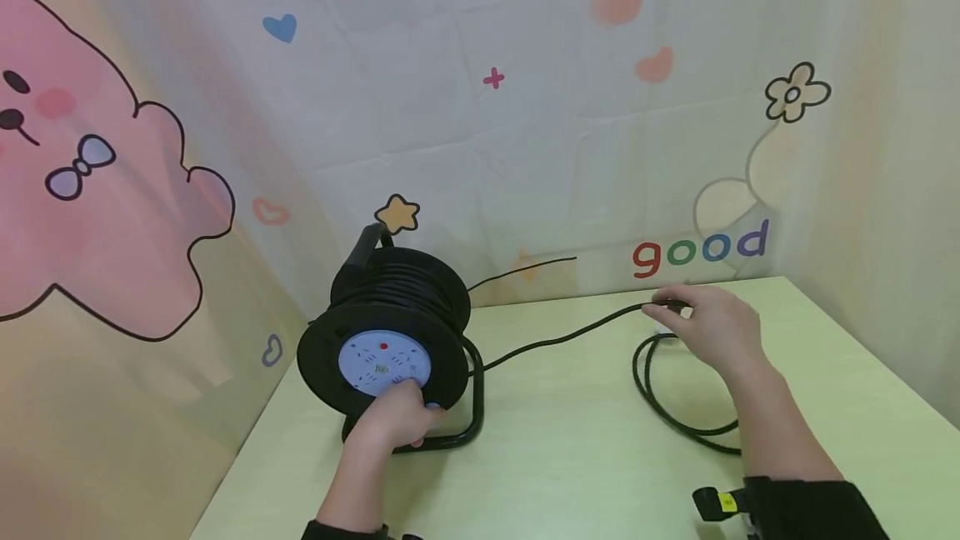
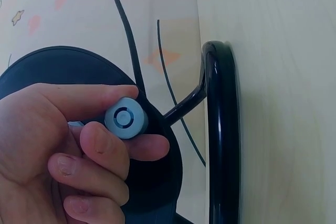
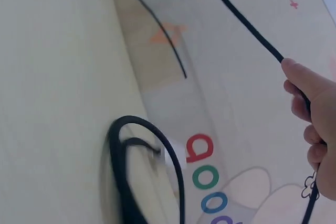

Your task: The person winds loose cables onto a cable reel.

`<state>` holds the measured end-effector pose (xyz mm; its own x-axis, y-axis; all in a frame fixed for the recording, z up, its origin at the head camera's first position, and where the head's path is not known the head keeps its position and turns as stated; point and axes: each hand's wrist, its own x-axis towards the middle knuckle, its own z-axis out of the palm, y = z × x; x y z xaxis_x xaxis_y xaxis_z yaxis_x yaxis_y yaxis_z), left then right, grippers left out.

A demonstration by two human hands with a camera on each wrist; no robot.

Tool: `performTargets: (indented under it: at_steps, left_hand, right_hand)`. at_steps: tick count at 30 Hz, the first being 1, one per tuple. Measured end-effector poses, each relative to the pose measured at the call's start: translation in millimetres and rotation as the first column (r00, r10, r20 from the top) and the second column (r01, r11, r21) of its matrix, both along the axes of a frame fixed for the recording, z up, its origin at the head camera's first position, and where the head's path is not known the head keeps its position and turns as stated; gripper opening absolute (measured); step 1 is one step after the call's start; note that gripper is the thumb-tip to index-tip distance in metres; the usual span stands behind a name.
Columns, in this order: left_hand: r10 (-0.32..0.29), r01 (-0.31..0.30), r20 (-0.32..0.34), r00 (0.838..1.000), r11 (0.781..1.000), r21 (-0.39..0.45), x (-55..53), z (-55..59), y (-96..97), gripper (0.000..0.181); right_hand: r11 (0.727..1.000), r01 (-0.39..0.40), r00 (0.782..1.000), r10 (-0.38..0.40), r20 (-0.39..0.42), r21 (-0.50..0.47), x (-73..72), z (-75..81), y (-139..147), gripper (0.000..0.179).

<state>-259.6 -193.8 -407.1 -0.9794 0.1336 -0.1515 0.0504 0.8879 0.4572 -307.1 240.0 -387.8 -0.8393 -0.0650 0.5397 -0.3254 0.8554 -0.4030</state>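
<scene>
A black cable reel (image 1: pixel 321 361) stands on its tubular frame (image 1: pixel 478 398) at the left of the table. Its round pale socket panel (image 1: pixel 375 357) has a small red button. At the panel's lower edge my left hand (image 1: pixel 399 417) holds the reel's light blue-grey crank knob (image 2: pixel 125 118), thumb and fingers around it. Black cable is wound on the drum, and a length of cable (image 1: pixel 551 342) runs rightward from it. My right hand (image 1: pixel 712 327) grips that cable above the table's back right. Beyond the grip, loose loops (image 1: pixel 647 382) hang down below the hand.
A white plug-like end (image 3: pixel 174 153) shows by the loops in the right wrist view. The pale table (image 1: pixel 570 440) meets a printed cloth backdrop (image 1: pixel 487 148) behind and at the sides. A thin dark line (image 1: pixel 521 272) crosses the cloth right of the reel.
</scene>
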Motion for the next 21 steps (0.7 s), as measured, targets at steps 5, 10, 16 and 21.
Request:
performTargets:
  at_steps: [5,10,16,21]
  left_hand:
    - [-0.005,0.005,0.004,1.0,1.0,0.003,-0.4,-0.3,-0.5,0.032]
    - [-0.008,0.008,0.004,1.0,1.0,0.007,-1.5,-0.9,-1.4,0.033]
    - [-0.01,0.01,0.004,1.0,1.0,0.002,-1.3,-0.2,-1.0,0.033]
    - [-0.013,0.013,0.01,1.0,1.0,-0.003,-1.1,-0.2,-0.6,0.032]
  right_hand:
    - [0.982,0.08,0.996,-0.073,-0.046,0.171,-2.7,-3.8,10.0,0.037]
    - [0.982,0.086,0.996,-0.079,-0.051,0.17,-5.3,-5.5,12.1,0.04]
    - [0.984,0.091,0.996,-0.087,-0.037,0.151,-4.7,-7.3,11.3,0.036]
    - [0.984,0.108,0.994,-0.105,-0.028,0.145,-4.4,-9.4,8.7,0.039]
